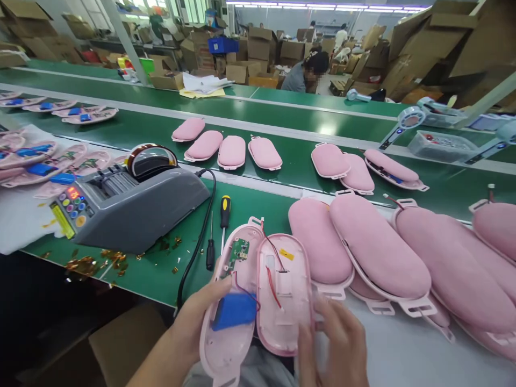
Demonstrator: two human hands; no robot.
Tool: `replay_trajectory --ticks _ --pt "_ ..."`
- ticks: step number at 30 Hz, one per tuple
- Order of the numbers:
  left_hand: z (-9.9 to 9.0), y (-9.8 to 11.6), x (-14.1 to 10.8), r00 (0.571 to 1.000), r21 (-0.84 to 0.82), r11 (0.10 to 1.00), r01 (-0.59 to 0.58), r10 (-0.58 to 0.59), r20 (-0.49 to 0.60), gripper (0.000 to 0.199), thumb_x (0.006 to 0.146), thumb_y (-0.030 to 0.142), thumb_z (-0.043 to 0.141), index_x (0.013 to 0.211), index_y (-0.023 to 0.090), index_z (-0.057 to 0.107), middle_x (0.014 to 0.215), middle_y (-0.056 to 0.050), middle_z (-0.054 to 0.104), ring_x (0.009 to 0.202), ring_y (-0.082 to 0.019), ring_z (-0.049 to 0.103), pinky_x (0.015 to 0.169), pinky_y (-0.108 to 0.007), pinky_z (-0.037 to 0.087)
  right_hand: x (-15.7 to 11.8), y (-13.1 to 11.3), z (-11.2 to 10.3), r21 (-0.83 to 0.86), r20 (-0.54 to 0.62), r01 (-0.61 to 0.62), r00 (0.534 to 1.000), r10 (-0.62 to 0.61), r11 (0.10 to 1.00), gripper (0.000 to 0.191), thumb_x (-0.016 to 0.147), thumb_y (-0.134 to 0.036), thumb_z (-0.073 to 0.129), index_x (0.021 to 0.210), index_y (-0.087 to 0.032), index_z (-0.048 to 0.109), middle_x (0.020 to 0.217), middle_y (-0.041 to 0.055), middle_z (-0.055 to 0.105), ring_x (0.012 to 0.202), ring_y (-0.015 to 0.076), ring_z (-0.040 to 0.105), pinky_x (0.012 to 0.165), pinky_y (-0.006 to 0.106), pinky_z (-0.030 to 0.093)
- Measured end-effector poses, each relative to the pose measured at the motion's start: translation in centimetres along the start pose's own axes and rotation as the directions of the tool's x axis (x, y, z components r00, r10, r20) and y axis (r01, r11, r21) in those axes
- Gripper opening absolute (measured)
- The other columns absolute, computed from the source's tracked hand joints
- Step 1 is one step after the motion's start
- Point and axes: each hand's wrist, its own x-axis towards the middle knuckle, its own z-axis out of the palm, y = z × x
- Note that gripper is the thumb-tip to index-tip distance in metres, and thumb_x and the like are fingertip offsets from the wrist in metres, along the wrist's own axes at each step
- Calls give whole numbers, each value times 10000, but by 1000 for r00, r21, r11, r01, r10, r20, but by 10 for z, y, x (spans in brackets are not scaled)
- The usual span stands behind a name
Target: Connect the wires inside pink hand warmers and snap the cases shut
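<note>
My left hand [201,309] grips the left half of an opened pink shell [226,352], its thumb on the inside wall. A green circuit board [238,253] and a blue battery pack [234,312] sit in that half, joined by thin wires. Beside it, the right shell half [269,328] lies inner side up, with red-and-black wires and a yellow tape piece [286,254]. My right hand [332,338] is at this half's right edge, fingers bent and smeared by motion; whether it grips the edge I cannot tell.
A grey tape dispenser [141,209] stands left, tape scraps below it. Two screwdrivers [225,212] lie near its black cable. Closed pink shells [379,242] pile up at right; more lie on the green belt [286,129]. Open shells with batteries are at left. A person [300,78] sits opposite.
</note>
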Motion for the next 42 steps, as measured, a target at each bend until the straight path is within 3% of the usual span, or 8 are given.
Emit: replay_trajectory --ticks 5,11,18,24,28,33,39,42 --pt "13 11 5 998 -1 999 48 -48 -32 179 715 262 714 815 114 714 655 -65 723 610 -192 677 656 -291 552 29 7 -1 -93 269 402 891 -366 911 345 886 -128 528 1209 -244 562 975 78 564 830 212 503 750 358 463" --pt "11 12 8 997 6 1000 31 -31 77 207 698 298 743 761 104 708 618 -70 702 588 -185 656 646 -286 530 59 -11 5 57 157 502 849 -504 863 148 916 -141 517 952 -202 647 828 57 574 715 174 462 648 292 413" --pt "4 3 5 947 49 986 -159 138 291 345 726 345 743 1006 167 647 751 -36 713 689 -201 672 686 -303 495 98 -42 13 437 378 43 898 -227 898 194 936 -214 421 754 -205 485 728 16 593 662 140 567 581 249 434" --pt "1 0 9 961 102 969 -227 206 184 724 615 306 840 1215 259 439 942 -13 686 838 -216 662 765 -313 480 109 -41 8 468 723 -531 690 40 706 62 868 -264 518 884 -214 551 693 -23 625 590 125 607 543 233 484" --pt "4 1 5 955 54 983 -173 154 254 829 612 324 839 1286 293 356 1011 -32 670 876 -232 663 757 -317 473 110 -36 4 470 765 -582 644 23 663 173 815 -213 553 961 -206 646 824 16 688 762 143 649 723 265 526" --pt "4 1 3 941 41 982 -184 164 297 757 620 328 833 1236 297 394 987 -28 668 906 -245 661 773 -325 461 109 -34 4 586 694 -491 715 -86 645 106 834 -248 561 822 -192 650 702 3 646 659 121 614 636 228 518" --pt "6 0 2 935 30 980 -199 181 304 740 631 304 827 1233 287 397 990 -24 656 890 -223 652 707 -287 450 113 -43 4 466 798 -619 603 2 632 191 885 -337 519 795 -186 595 585 -27 568 528 97 538 482 182 453" --pt "7 1 0 935 29 980 -195 177 307 760 629 301 829 1252 291 393 1017 -23 648 813 -194 651 699 -286 454 118 -46 3 397 806 -548 592 5 736 231 904 -333 463 748 -190 554 515 -60 460 458 80 430 417 179 351"
